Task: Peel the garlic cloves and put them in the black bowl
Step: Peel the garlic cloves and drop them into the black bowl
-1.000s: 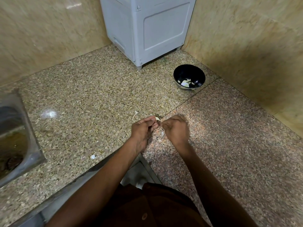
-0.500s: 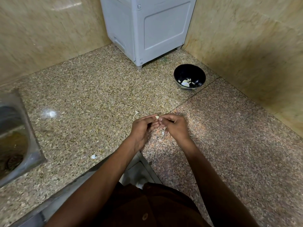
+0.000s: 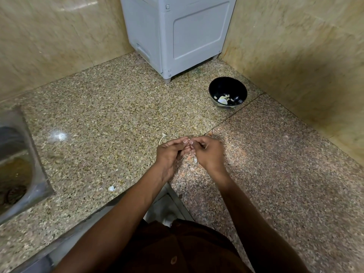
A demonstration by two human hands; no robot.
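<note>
The head view is looking down on a speckled granite bench [image 3: 110,115]; at its left edge a steel sink [image 3: 17,166] is showing, then a small white scrap of garlic skin [image 3: 111,188] is lying near the front edge, and a thin pale stem piece [image 3: 162,138] is lying just left of the hands. The left hand [image 3: 170,154] is curling its fingers inward, meeting the right hand [image 3: 207,152] fingertip to fingertip; both are pinching a small pale garlic clove [image 3: 188,139], barely showing between them. Judging by its size, the clove is light, firm and slippery once bared, its skin papery; nails at the tip should lift it. Well apart to the right, the round black bowl [image 3: 216,89] is holding pale peeled pieces [image 3: 223,99].
</note>
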